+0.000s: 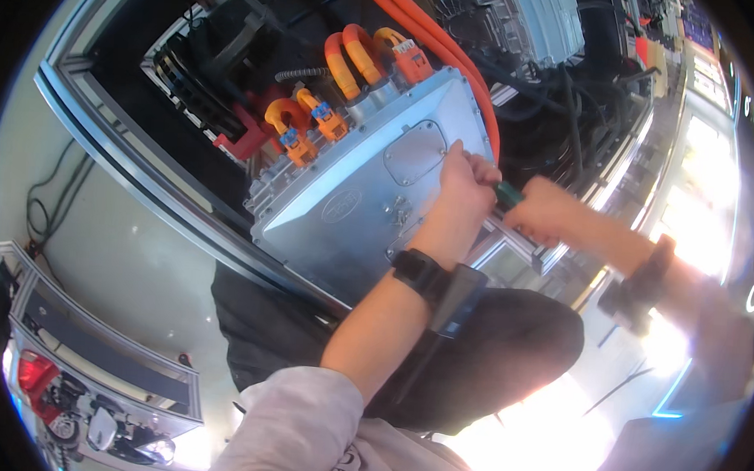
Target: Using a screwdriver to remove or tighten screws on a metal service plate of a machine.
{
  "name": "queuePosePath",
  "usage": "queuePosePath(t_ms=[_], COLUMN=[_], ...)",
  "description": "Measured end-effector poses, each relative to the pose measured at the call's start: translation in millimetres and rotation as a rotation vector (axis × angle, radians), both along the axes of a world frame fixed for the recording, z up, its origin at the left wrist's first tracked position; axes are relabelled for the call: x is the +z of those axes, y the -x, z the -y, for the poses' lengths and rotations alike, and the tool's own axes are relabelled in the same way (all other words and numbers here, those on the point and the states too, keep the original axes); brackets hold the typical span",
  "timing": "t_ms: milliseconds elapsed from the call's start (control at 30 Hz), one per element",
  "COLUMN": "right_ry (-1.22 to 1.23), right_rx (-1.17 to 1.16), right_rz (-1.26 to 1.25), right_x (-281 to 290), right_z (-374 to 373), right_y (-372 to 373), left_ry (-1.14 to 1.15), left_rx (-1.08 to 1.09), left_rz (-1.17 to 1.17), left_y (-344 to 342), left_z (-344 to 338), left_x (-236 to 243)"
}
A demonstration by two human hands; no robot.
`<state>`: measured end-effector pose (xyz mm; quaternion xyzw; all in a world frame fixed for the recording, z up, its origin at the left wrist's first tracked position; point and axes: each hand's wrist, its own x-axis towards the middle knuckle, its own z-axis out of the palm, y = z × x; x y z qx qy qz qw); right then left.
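Observation:
A silver metal housing [326, 233] with bolted cover plates fills the middle of the head view, orange connectors [330, 118] and looped cables [350, 59] along its top. My left hand [467, 179] is at the housing's right part, beside the upper plate [415, 152], fingers curled at the front end of a green-handled tool; what they pinch is hidden. My right hand [544, 212] is closed round the green handle [508, 194], just right of my left hand. The tool's tip is hidden behind my left hand.
An aluminium frame [129, 161] surrounds the housing. Thick orange cables [476, 87], black hoses [575, 118] and another silver unit [533, 30] lie above and right. A low trolley [107, 349] and a red-and-black vehicle [41, 384] stand lower left. My dark-clad leg [516, 345] is beneath my forearms.

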<state>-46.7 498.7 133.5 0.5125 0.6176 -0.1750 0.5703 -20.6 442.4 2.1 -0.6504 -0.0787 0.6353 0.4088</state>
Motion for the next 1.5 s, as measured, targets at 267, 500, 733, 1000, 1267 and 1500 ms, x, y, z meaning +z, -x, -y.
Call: queuePosePath(t_ms=[267,500,733,1000,1267,1500], right_ry=[0.145,0.138,-0.062,-0.024,0.079,0.022], right_rx=[-0.982,-0.668,0.268,1.288,-0.598,0.257], right_rz=[0.162,0.227,0.19,-0.001,-0.124,-0.1], right_x=[-2,-17,-7,-3,10,5], right_z=[-24,-6,3,23,-3,23], right_y=[-23,0,-6,19,-15,13], left_ry=[-0.177,-0.191,-0.319,-0.25,-0.478,-0.487], left_rx=[-0.018,0.125,0.213,0.329,-0.143,-0.136], left_rz=[-0.081,-0.096,-0.162,-0.14,-0.543,-0.62], left_y=[-11,-21,-31,-8,-25,-24], left_z=[-3,10,-8,2,40,47], left_x=[-2,-17,-13,10,7,6])
